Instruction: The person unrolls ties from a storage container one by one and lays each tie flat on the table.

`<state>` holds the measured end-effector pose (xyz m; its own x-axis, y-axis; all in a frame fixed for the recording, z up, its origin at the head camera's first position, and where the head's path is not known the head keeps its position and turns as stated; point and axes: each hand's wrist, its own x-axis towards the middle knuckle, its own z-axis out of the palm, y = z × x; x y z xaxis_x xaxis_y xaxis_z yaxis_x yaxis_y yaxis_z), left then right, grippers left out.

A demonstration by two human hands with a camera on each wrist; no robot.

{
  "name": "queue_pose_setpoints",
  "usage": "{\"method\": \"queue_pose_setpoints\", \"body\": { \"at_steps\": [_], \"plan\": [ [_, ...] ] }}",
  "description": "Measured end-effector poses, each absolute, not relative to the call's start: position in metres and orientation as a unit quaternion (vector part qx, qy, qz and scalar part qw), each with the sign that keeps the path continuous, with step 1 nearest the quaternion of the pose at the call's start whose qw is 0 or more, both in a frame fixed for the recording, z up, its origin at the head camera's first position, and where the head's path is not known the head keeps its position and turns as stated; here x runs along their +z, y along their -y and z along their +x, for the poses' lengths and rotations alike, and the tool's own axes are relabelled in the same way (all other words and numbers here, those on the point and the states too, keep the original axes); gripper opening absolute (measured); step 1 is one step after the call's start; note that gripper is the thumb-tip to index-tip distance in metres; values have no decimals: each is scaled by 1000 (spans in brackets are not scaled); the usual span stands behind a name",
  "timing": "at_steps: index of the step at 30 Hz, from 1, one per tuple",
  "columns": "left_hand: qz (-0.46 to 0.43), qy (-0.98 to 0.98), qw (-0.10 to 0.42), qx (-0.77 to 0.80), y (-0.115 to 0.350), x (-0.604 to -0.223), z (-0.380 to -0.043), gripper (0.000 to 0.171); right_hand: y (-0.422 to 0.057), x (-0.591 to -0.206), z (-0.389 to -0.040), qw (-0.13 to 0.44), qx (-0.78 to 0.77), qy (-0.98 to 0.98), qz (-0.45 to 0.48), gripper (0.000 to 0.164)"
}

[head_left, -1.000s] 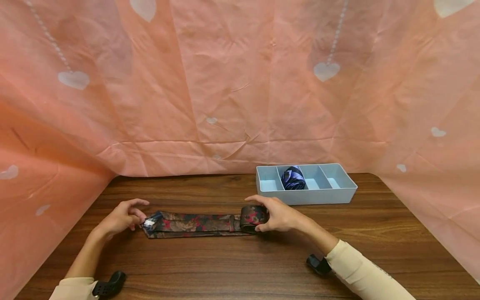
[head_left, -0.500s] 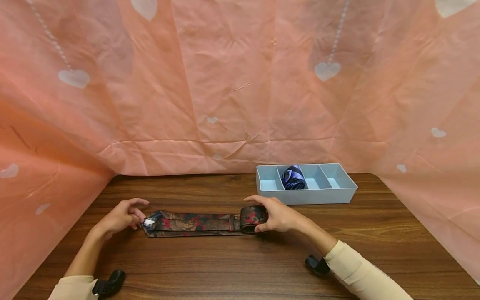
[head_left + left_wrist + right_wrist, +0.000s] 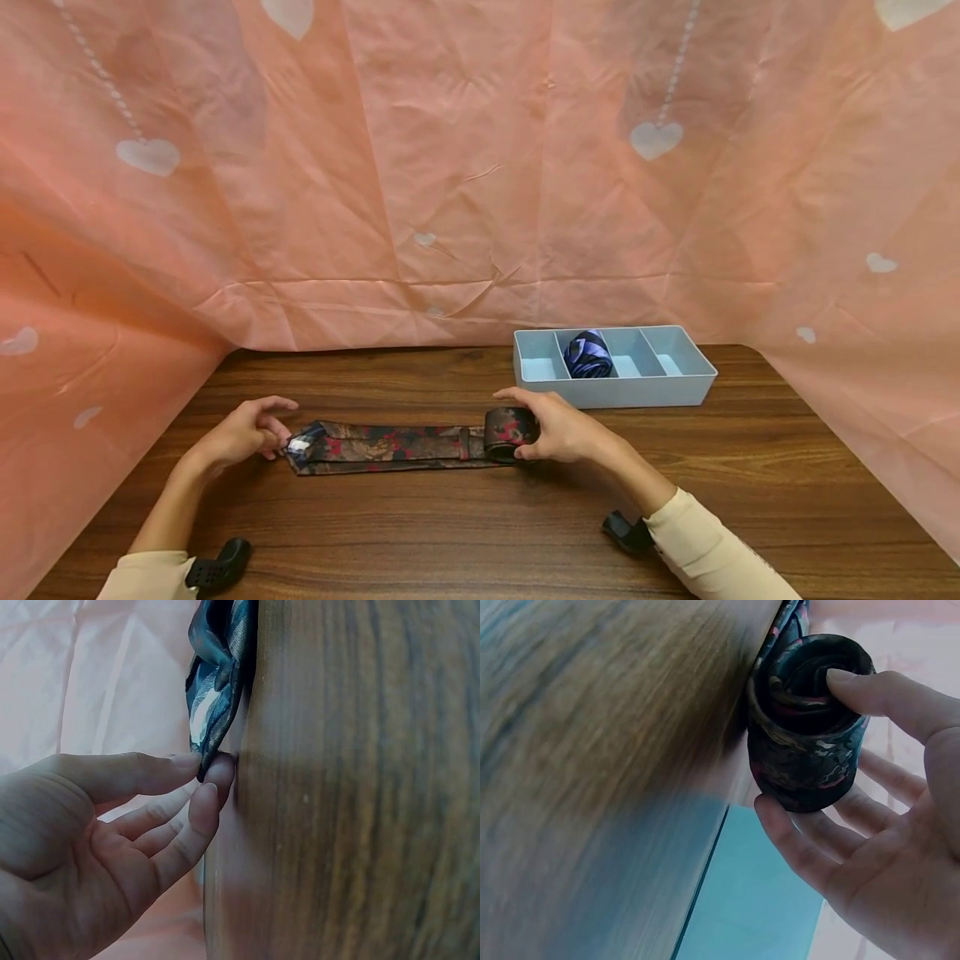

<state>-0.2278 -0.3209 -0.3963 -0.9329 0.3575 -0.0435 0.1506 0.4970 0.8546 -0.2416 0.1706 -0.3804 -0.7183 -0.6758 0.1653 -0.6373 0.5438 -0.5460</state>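
A dark necktie [image 3: 390, 445] with a brown and red floral pattern lies along the wooden table, underside up. Its right part is wound into a roll [image 3: 507, 432]. My right hand [image 3: 561, 428] grips that roll, thumb at the coil's near edge and fingers behind. In the right wrist view the spiral of the roll [image 3: 802, 761] shows, with the thumb over its open end. At the other end, my left hand [image 3: 238, 433] pinches the tie's pointed tip [image 3: 206, 742] between thumb and fingers, beside a white label on the lining.
Behind the right hand stands a light blue box [image 3: 615, 394] with several compartments. A rolled blue and black striped tie [image 3: 588, 356] sits in its second compartment from the left. A peach curtain [image 3: 450, 167] with hearts encloses the table's back and sides.
The right hand and the tie's roll have shifted very slightly to the right. My left hand has stayed at the tip.
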Motion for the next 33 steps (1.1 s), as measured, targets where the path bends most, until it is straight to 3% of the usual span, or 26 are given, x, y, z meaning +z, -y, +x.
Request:
{"method": "queue_pose_setpoints", "body": {
  "at_steps": [33],
  "plan": [
    [130,-868,103,468,316,-395,-225,55,-173,-381,-243,26,-308,-872,-379,78]
  ]
}}
